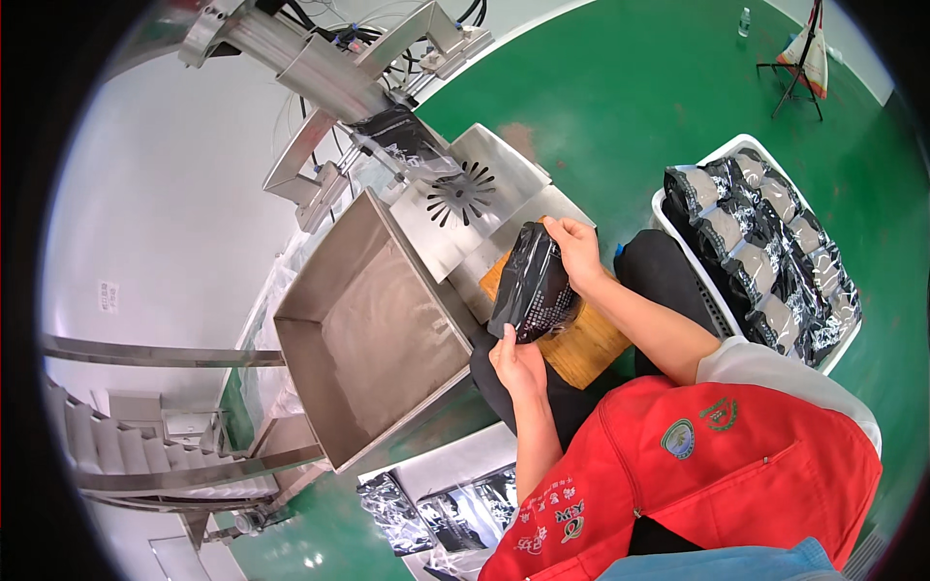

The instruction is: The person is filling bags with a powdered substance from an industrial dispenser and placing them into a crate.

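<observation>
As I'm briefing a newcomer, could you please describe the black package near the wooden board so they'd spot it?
Find the large steel tray, then look right to the wooden board. Over that, the left hand and right hand hold the black package. Unlike the packs lying in the white crate, it is held up.

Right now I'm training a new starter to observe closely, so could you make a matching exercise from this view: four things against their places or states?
Things:
1. Black package
2. Deep metal tray
3. White crate
4. Small bottle

Places or states:
A. Loaded with rows of filled packages
B. Upright on the green floor
C. Gripped by the right hand
D. Left of the left hand

Pairs: 1-C, 2-D, 3-A, 4-B.
</observation>
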`<state>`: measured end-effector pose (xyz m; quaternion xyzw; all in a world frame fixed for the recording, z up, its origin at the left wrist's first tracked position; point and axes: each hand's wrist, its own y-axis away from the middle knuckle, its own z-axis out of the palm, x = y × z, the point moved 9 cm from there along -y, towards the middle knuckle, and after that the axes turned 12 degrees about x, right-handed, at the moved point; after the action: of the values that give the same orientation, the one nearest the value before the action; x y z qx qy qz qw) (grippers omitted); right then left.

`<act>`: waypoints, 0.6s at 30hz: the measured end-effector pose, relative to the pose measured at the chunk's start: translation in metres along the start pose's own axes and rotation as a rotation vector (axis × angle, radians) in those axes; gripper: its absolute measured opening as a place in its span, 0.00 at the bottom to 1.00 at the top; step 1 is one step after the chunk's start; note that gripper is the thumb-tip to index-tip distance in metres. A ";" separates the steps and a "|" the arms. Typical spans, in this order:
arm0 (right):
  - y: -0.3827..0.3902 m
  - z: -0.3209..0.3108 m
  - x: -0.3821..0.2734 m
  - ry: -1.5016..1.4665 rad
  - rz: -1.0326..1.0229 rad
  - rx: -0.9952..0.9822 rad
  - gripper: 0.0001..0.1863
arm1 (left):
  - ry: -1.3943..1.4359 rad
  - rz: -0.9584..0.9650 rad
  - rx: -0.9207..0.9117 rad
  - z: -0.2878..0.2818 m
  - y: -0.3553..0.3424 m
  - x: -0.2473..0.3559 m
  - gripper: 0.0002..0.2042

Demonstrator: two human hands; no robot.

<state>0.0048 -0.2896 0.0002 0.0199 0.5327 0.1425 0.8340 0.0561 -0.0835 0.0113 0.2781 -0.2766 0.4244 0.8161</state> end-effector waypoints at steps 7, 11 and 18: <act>-0.002 0.006 -0.007 0.175 -0.084 -0.153 0.24 | -0.257 -0.590 -0.158 0.013 -0.026 -0.003 0.18; 0.007 0.020 -0.009 0.172 -0.085 -0.198 0.24 | -0.635 -0.492 -0.228 0.058 -0.088 -0.018 0.14; -0.009 0.021 -0.012 0.283 -0.037 -0.272 0.21 | -0.718 -0.517 -0.237 0.084 -0.100 -0.034 0.06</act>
<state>0.0208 -0.2990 0.0176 -0.1229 0.6206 0.1990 0.7484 0.1060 -0.2085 0.0241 0.3722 -0.5099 0.0491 0.7740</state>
